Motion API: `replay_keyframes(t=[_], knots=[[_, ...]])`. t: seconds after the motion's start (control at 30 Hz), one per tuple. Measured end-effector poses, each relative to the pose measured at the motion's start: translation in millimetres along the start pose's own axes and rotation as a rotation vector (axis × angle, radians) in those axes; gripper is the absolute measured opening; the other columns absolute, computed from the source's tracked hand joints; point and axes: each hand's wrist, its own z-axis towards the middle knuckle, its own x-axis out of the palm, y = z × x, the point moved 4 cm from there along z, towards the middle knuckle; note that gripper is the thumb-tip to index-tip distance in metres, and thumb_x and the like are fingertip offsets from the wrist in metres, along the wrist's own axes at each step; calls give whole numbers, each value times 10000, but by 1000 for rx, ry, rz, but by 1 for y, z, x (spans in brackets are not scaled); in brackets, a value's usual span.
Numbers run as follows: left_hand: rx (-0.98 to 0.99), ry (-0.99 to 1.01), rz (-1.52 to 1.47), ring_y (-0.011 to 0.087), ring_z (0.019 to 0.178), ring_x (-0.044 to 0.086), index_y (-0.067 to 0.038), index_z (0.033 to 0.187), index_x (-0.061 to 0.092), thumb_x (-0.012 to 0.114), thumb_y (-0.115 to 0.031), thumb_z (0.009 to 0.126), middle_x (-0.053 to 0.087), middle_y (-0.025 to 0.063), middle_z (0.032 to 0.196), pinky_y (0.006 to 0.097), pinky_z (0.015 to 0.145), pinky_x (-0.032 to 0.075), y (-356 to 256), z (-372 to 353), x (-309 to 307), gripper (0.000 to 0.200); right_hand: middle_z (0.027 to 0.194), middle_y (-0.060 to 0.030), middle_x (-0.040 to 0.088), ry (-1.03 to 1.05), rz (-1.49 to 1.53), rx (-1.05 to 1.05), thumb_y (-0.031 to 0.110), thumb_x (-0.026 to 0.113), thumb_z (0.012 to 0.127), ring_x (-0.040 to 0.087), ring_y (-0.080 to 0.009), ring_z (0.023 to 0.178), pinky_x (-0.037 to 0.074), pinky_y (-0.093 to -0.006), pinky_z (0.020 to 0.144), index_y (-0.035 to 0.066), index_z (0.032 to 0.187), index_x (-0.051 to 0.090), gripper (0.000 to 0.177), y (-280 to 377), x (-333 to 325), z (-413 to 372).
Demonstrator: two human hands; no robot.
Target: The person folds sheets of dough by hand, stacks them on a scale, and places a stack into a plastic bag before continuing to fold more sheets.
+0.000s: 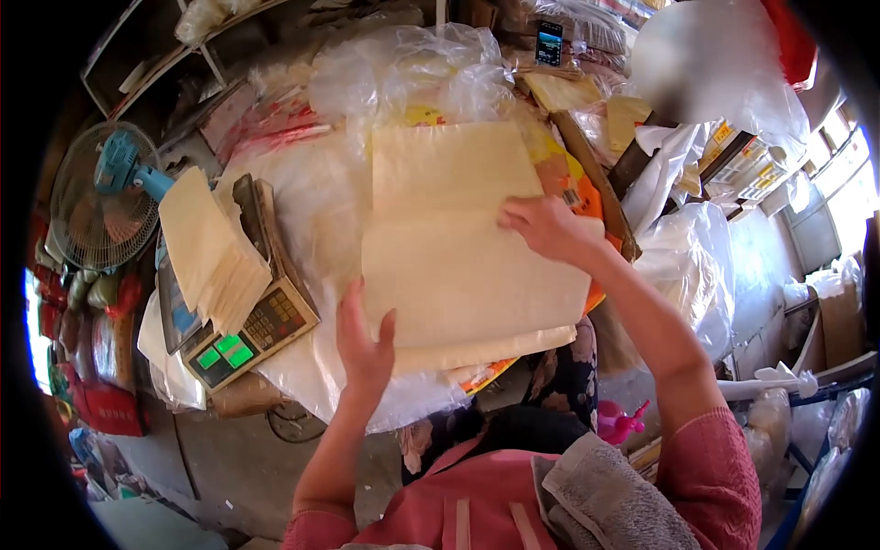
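Note:
Large cream sheets [458, 266], paper or thin plastic, lie stacked on the work surface before me. A crease or edge runs across the top one at mid-height. At the stack's left edge is my left hand [364, 341], its thumb and fingers apart, holding nothing. My right hand [553, 229] rests on the right side of the top sheet, fingers reaching left over its surface near the crease. Left of the stack, a smaller pile of cream sheets [209, 247] lies on a digital scale [266, 323] with lit green displays.
A blue-and-white fan [105, 192] stands at the left. Clear plastic bags [412, 69] heap up at the back, near an upright phone [548, 44]. Wrapped bundles and a cardboard edge [596, 183] border the right side. A pink object [621, 422] is below the table.

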Motion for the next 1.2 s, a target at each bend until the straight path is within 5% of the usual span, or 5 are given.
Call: replay_keyframes(t=[0.07,0.27,0.77,1.03,1.2], knots=[[360,-6,358,310,1265,423,-14,1289,457,661,-179,830,468,188,1320,434,1047,320,-15,7,17,528,762,-175,601,-26,-80,-3,130,541,858,586,-370,739,449,-432,644,30,856,560,101,-31,22,40],[326,486,523,335,1250,390,-85,1249,477,729,-292,713,421,109,1329,599,1004,271,13,-27,85,627,796,-139,630,116,-279,130,109,563,827,598,-325,859,436,-453,730,61,832,583,52,-74,98,83],[500,429,491,286,1133,486,-43,1136,544,697,-186,705,503,106,1209,432,922,416,29,-37,77,479,1487,-150,224,-67,-480,186,324,465,925,197,-367,1374,159,-604,1068,156,1392,367,506,-20,139,-85],[387,480,624,254,787,626,-57,902,582,650,-69,689,646,73,841,370,802,454,18,-12,30,224,1380,-185,401,100,-84,31,284,509,898,364,-338,1292,272,-526,1049,93,1361,398,512,52,105,-60],[276,58,253,292,1007,573,-54,1100,540,698,-43,692,594,138,1080,373,887,440,-34,4,9,437,1112,-140,612,143,-277,6,62,561,762,608,-303,993,409,-465,950,55,1214,513,455,99,75,-36]])
